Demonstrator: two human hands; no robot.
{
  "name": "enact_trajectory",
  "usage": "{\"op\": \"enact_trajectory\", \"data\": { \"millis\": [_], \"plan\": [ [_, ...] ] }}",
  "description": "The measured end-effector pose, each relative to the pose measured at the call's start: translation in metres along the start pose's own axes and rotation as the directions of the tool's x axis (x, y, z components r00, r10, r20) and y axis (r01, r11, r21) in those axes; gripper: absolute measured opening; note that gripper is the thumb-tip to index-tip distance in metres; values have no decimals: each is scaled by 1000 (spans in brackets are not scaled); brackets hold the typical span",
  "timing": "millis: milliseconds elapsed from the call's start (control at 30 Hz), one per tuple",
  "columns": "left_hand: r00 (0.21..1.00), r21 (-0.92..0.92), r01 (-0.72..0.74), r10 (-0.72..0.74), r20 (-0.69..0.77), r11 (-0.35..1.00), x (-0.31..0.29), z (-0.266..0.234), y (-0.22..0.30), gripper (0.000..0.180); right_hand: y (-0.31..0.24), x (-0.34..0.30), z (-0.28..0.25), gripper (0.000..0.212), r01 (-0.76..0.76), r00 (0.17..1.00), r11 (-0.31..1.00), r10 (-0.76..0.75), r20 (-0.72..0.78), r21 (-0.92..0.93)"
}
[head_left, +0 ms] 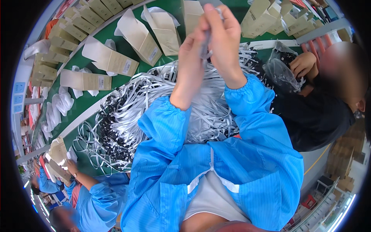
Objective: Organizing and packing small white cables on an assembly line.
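Note:
Both my hands are raised together over the worktop. Between them runs a slim grey strap, blurred by motion. My left hand has its fingers closed round the strap's lower part. Higher up, my right hand pinches the strap, its thumb pointing up. Below my forearms spreads a large heap of flat silvery-white straps with small black end pieces. Just beyond my hands stands an open beige carton, partly hidden behind them.
Open beige cartons line the green surface in an arc, with white bags to the left. Rows of cartons stand farther back. At right, a co-worker's hand touches a clear plastic bag; another co-worker's arm reaches in lower left.

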State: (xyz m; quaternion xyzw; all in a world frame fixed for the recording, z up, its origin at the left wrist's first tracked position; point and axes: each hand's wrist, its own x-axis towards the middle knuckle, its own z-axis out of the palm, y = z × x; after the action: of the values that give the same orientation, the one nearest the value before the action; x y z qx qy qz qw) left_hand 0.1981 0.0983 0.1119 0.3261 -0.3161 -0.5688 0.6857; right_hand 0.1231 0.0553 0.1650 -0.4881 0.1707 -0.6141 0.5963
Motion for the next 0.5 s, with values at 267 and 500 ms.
{"op": "enact_trajectory", "data": {
  "millis": [267, 500],
  "plan": [
    [984, -115, 170, -162, 80, 979, -1, 7, -20, 38, -27, 26, -24, 24, -41, 920, 911, 195, -339, 411],
    [908, 232, 328, -373, 190, 916, 14, -3, -54, 38, -120, 87, -173, 19, -326, 940, 213, 174, 293, 921]
  ]
}}
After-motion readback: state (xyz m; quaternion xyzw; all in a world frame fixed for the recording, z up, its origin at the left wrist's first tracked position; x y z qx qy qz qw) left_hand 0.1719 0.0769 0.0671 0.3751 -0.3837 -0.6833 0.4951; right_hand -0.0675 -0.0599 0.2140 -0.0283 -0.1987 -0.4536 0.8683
